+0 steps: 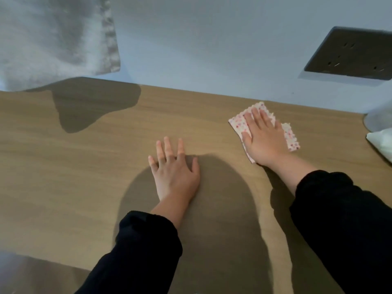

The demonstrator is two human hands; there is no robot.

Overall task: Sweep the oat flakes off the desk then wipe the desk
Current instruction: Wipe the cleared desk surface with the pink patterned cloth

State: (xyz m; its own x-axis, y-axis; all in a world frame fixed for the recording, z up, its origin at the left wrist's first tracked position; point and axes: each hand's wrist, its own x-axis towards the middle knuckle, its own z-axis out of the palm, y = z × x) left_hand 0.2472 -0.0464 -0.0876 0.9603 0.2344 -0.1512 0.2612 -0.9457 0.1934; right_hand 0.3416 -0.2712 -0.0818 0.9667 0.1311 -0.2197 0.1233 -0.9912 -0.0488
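A brown wooden desk fills most of the view and runs up to a pale wall. My right hand lies flat with straight fingers on a small white cloth with pink dots, pressing it onto the desk near the back right. My left hand rests flat on the bare desk at the middle, fingers spread, holding nothing. Both arms wear black sleeves. I see no oat flakes on the desk surface.
A grey curtain hangs at the back left above the desk. A dark socket plate sits on the wall at upper right. A pale object stands at the desk's right edge. The desk's front edge shows at lower left.
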